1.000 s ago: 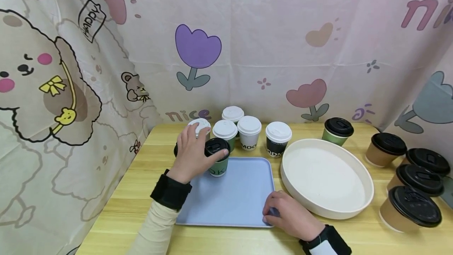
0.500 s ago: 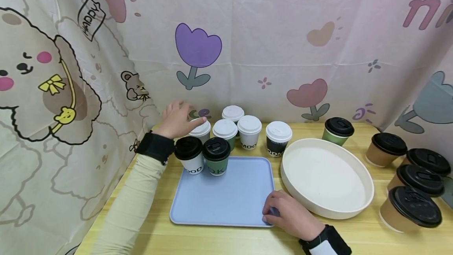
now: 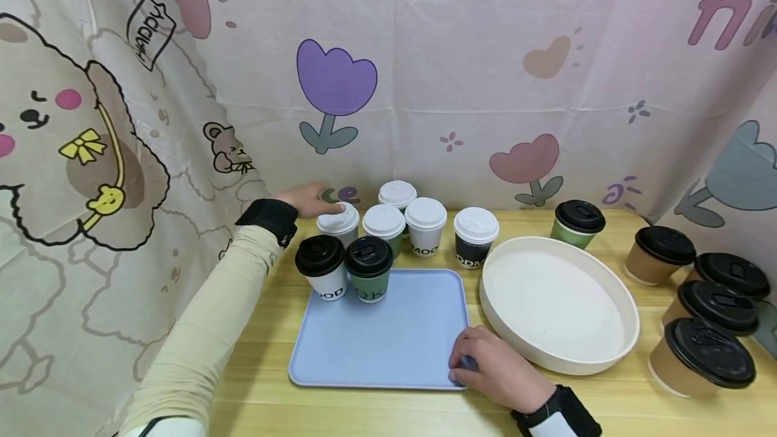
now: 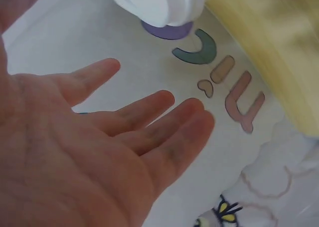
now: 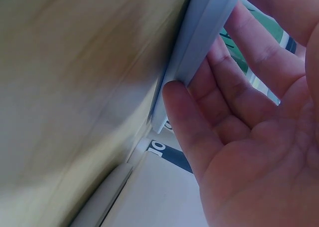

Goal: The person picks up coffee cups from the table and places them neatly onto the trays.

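The blue tray [image 3: 388,336] lies mid-tabletop [image 3: 340,413], its near right corner pinched between thumb and fingers of the right hand [image 3: 494,366], presumably so that sliding is prevented. The left hand [image 3: 308,199] is held at the far left with fingers extended, nothing gripped; its thumb is seen at the lid of the leftmost white-lidded cup [image 3: 338,221], contact not determinable. On the tray's far left corner a black-lidded white cup [image 3: 330,283] and a black-lidded green cup [image 3: 369,282] are stood upright, close together, probably to save room. Five white-lidded cups are placed beyond the tray; black-lidded brown cups [image 3: 704,349] are massed at the right, past the round white dish [image 3: 558,302], perhaps sorted by kind. Writing: "OOD" is read on the white cup, "OK" on the green one, "MOO" on a white-lidded white cup [image 3: 425,222]; the black cup [image 3: 472,251] bears letters beginning "OD", remainder uncertain. No brand is identified. On the backdrop [image 3: 455,73], "HAPPY" is read, steeply tilted; "nice" appears inverted in the left wrist view, its last letter partly covered.
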The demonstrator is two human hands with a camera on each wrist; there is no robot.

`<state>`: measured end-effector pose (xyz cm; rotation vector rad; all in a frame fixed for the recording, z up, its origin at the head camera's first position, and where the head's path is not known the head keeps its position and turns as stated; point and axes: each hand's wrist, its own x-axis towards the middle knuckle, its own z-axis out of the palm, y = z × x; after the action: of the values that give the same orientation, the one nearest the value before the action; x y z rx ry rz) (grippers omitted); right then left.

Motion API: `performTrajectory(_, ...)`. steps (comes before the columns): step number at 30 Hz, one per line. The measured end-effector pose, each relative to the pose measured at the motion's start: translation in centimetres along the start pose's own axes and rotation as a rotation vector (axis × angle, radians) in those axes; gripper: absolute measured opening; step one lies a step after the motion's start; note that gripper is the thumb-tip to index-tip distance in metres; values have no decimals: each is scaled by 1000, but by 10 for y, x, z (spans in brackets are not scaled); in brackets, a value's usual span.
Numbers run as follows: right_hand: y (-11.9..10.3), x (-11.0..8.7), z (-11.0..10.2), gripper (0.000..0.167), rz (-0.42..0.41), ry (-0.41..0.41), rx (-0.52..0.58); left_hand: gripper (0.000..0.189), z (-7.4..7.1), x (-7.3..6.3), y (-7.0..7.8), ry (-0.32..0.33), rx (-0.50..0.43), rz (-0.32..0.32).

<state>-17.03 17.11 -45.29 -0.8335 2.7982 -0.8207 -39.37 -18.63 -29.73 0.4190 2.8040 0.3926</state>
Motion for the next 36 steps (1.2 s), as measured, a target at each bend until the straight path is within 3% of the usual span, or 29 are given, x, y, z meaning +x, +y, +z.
performTrajectory(6,0,-1,0,12,1,-1,7,87,0,16,1,-66,-24,-4)
performTrajectory(15,1,0,2,13,-1,-1,19,90,3,33,-4,-96,-26,-28)
performTrajectory(20,1,0,1,13,-4,3,12,92,7,33,-3,-85,-6,-67)
performTrajectory(25,1,0,0,13,-10,4,1,95,8,25,6,-79,-6,-97)
performTrajectory(31,1,0,0,13,-6,7,-13,91,7,16,17,-65,-28,-63)
performTrajectory(36,1,0,1,13,0,0,-5,87,9,22,14,-77,2,-22)
